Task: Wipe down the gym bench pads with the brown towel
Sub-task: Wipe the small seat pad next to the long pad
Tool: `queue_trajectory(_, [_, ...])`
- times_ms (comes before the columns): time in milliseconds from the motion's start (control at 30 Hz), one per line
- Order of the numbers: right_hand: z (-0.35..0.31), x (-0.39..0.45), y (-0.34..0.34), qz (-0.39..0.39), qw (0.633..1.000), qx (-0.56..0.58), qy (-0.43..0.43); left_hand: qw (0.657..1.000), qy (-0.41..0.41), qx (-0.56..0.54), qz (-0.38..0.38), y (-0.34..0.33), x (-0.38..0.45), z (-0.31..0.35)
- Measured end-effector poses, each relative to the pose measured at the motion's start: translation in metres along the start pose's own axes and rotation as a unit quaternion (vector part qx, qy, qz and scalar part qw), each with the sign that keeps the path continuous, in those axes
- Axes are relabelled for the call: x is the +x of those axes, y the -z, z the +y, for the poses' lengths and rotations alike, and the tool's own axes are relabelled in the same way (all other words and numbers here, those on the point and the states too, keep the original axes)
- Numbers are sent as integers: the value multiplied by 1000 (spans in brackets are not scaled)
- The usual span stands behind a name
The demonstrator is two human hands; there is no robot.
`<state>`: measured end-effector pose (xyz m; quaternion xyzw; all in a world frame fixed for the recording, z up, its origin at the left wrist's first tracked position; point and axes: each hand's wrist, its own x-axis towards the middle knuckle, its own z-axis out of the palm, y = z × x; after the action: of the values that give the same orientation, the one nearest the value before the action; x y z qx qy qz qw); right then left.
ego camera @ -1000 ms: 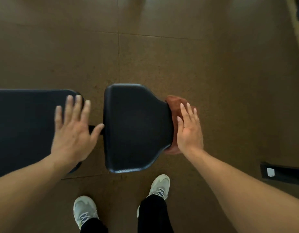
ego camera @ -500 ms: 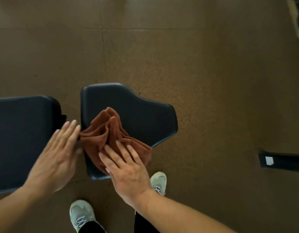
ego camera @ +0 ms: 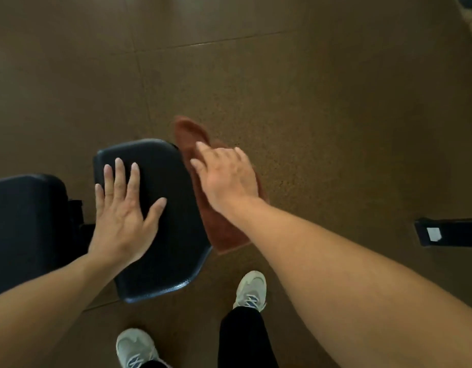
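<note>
pads (ego camera: 160, 221): 2 | towel (ego camera: 224, 232): 1 | left hand (ego camera: 120, 216) flat, fingers spread | right hand (ego camera: 226, 176) presses towel

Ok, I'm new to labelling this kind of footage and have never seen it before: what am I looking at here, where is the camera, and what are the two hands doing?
The camera sits on a person's head and looks down, so you see their own arms, legs and pale shoes above a brown floor. There is no robot. The black shape in the middle is a gym bench's seat pad; a second black pad lies at the left edge. The left hand lies flat on the seat pad, fingers spread. The right hand, fingers fairly straight, presses a brown towel against the pad's right edge; the towel hangs over that side. The dark bar with a white label at the right is probably part of some equipment.
</note>
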<state>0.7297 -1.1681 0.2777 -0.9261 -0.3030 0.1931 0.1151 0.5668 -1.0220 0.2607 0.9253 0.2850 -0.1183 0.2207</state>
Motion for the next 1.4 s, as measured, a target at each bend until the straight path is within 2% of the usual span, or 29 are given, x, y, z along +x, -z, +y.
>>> queue_trajectory(100, [29, 9, 23, -27, 982, 93, -164, 998, 12, 25, -48, 3, -1, 4])
queue_trajectory(167, [56, -4, 23, -34, 952, 189, -239, 997, 13, 26, -68, 5, 0, 7])
queue_trajectory(233, [71, -34, 8, -39, 890, 323, -321, 996, 14, 26, -78, 8, 1, 8])
queue_trajectory(333, [53, -89, -28, -5, 744, 496, -448, 996, 14, 33, -78, 7, 0, 9])
queue_trajectory(367, [37, -103, -38, 10, 711, 522, -471, 996, 15, 35, -78, 7, 1, 9])
queue_trajectory(500, [-36, -135, -60, 34, 645, 594, -480, 995, 10, 41, -89, 8, 0, 9])
queue_trajectory(567, [-57, -149, -62, 56, 663, 582, -468, 994, 8, 39, -100, 10, 1, 9])
queue_trajectory(733, [-98, -196, -82, 35, 786, 474, -395, 992, -11, 49, -115, 12, 1, 2])
queue_trajectory(833, [-108, -201, -99, 86, 854, 394, -330, 989, -53, 73, -120, 18, -2, -10])
queue_trajectory(900, [-104, -196, -110, 117, 911, 305, -251, 986, -97, 88, -105, 20, -10, -25])
queue_trajectory(1000, [-89, -182, -118, 108, 984, 127, -59, 983, -155, 78, -53, 14, -37, -49])
queue_trajectory(1033, [-82, -174, -113, 84, 994, 71, 11, 984, -161, 64, -44, 9, -50, -56])
queue_trajectory(1100, [-69, -147, -93, 24, 991, -3, 131, 989, -143, 16, -39, -4, -79, -70])
queue_trajectory(1167, [-59, -109, -74, -14, 979, -58, 194, 993, -105, -29, -39, -17, -107, -81])
queue_trajectory(1267, [-59, -39, -51, -23, 979, -114, 167, 994, -70, -61, -57, -31, -135, -93])
queue_trajectory(1400, [-85, 25, -34, -51, 993, -86, 60, 990, -107, -39, -83, -37, -147, -107])
